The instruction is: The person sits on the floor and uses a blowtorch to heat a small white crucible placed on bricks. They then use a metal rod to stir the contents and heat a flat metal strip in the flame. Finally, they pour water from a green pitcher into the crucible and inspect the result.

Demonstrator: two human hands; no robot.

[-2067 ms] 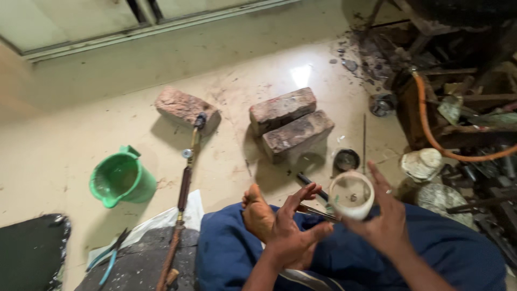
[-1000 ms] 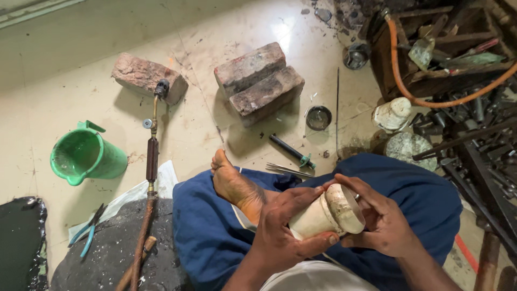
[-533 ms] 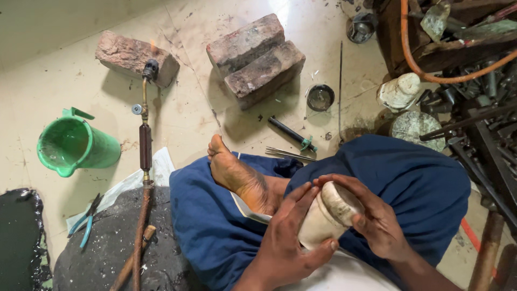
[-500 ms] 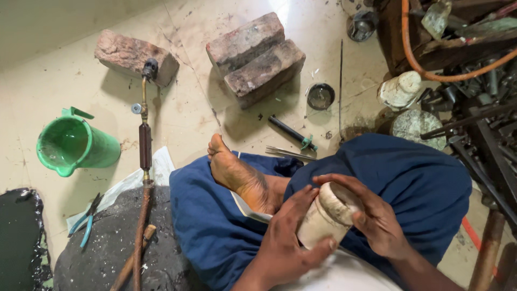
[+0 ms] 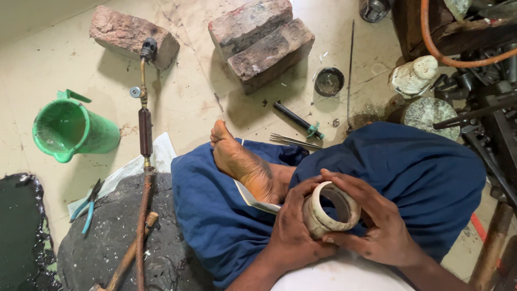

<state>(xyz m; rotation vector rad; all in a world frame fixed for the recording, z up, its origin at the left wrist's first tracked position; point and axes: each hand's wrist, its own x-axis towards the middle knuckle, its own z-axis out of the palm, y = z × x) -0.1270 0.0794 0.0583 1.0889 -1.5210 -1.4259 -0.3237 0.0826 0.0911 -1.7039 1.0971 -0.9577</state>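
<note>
Both hands wrap 1 pale ring (image 5: 331,209) over the lap: left hand (image 5: 293,229) cups its outer wall, right hand (image 5: 377,226) grips the far side with fingers curled over the rim, opening tilted up toward the camera. Relative to the ring: bare foot (image 5: 242,161) just up-left on the blue cloth (image 5: 420,167), 2 bricks (image 5: 261,40) well above, torch (image 5: 144,124) and green jug (image 5: 72,129) far left, blue pliers (image 5: 86,207) left.
</note>
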